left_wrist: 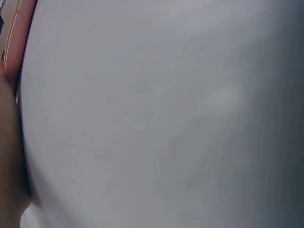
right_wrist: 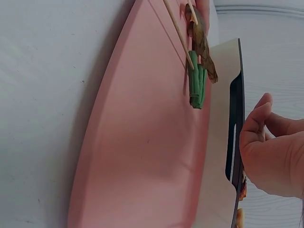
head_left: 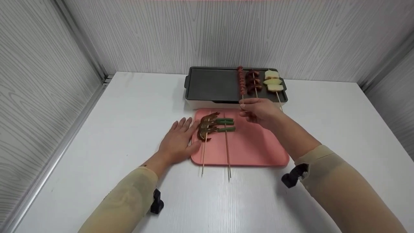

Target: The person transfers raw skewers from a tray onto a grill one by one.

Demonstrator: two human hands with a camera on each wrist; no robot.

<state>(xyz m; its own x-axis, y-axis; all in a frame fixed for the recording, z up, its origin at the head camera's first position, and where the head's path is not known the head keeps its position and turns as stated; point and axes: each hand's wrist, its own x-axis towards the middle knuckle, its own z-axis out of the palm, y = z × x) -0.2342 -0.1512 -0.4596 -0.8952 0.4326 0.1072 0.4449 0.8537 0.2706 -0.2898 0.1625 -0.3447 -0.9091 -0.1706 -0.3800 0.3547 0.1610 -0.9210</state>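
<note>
My right hand (head_left: 262,111) pinches the lower stick of a red skewer (head_left: 241,81), whose narrow red pieces lie on the dark grill plate (head_left: 212,84). In the right wrist view, thumb and fingers of this hand (right_wrist: 270,152) meet beside the grill's edge. Fingers spread, my left hand (head_left: 178,140) rests at the left edge of the pink tray (head_left: 255,149). Close to its fingertips lies a shrimp skewer (head_left: 203,127). Beside that is a skewer of green vegetable pieces (head_left: 226,129). The left wrist view shows only part of the hand (left_wrist: 10,142) and the tray rim.
Right of the red skewer, a dark reddish-brown skewer (head_left: 254,81) and a skewer of pale white and yellow pieces (head_left: 273,82) lie on the grill. The stick ends of the tray's skewers overhang its front edge. Grey wood-grain panels (head_left: 194,35) enclose the white table (head_left: 129,136).
</note>
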